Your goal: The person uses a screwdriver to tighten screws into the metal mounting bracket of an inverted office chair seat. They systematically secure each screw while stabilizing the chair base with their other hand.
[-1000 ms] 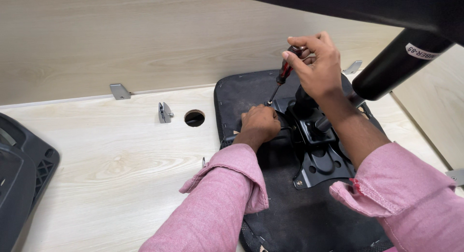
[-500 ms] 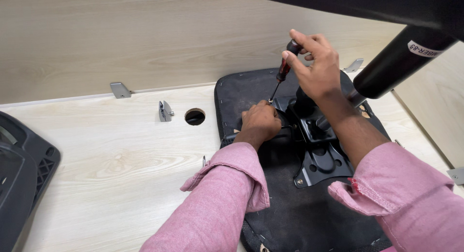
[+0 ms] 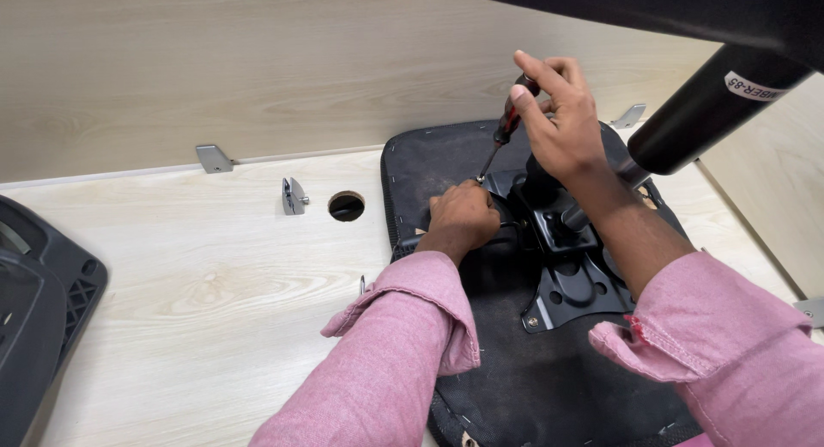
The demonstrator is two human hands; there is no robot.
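The right hand (image 3: 562,125) closes around a screwdriver (image 3: 506,134), tip angled down at the metal bracket (image 3: 571,280) on the upturned seat (image 3: 549,387), while the left hand (image 3: 463,215), curled shut, steadies that bracket on the desk (image 3: 215,284).

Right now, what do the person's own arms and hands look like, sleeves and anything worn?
Both arms wear loose pink woven-cloth shirt sleeves with stitched hems. The left sleeve reaches the wrist; the right sleeve is pushed up, leaving the forearm bare. The left hand and right hand are bare: no gloves, and no rings or watch visible.
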